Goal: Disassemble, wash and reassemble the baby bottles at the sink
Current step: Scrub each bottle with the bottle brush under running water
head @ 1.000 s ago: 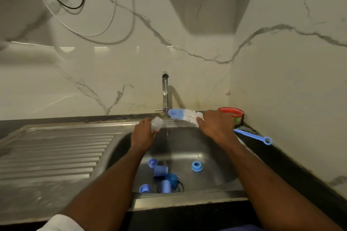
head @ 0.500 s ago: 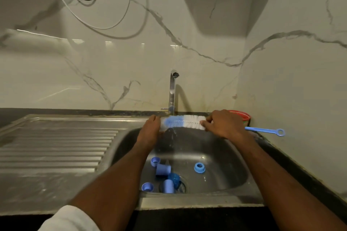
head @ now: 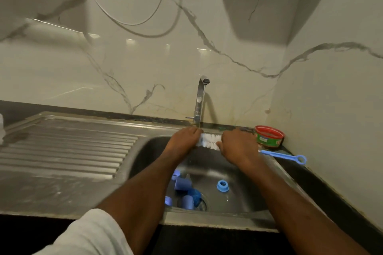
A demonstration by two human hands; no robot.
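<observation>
Both hands under the tap [head: 200, 97], so rinse water reaches the work. Left hand [head: 182, 141] curled round a bottle part, hidden in the fist. Right hand [head: 236, 145] grips the brush [head: 209, 141], bristles entering the part. Other blue parts [head: 184, 192] lie below the tap, by the drain.

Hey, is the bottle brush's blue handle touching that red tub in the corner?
Apart. The head view shows the blue handle lying on the dark counter in front of the red tub, with a strip of bare counter between them.
</observation>
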